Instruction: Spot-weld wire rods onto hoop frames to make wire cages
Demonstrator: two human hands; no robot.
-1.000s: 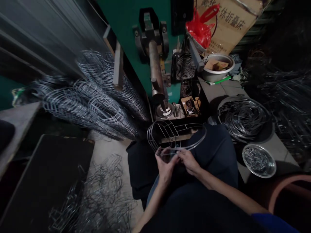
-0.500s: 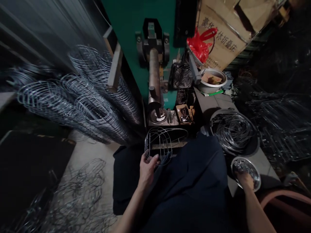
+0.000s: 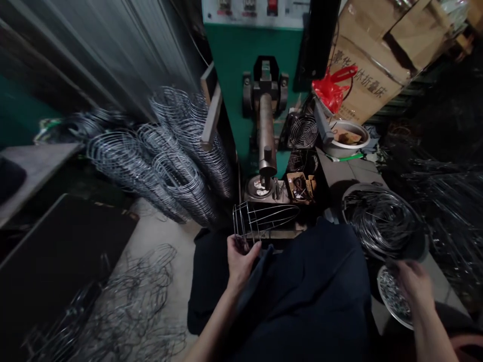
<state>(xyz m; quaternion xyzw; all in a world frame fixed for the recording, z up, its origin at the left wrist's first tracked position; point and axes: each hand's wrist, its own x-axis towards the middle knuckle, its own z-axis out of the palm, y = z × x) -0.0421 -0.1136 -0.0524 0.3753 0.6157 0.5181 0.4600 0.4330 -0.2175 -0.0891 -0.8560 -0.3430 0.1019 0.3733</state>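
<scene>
My left hand is closed around the near end of a wire cage, with thumb and fingers on its wires. The cage is made of thin, shiny bent wire and lies on its side above my lap, its narrow end to the right. My right hand hovers over the right rim of a round metal bowl filled with small shiny metal pieces. Motion smears its fingers, so what they hold cannot be made out.
Ahead stands a green machine with a thick metal arm. Stacks of wire cages lean at the left. A basin of wire lengths sits beside the bowl. Tangled wire pieces cover the floor at left.
My right hand has risen out of the metal pieces to above the bowl's rim. The wire cage has turned in my left hand. The camera view has shifted left and up.
</scene>
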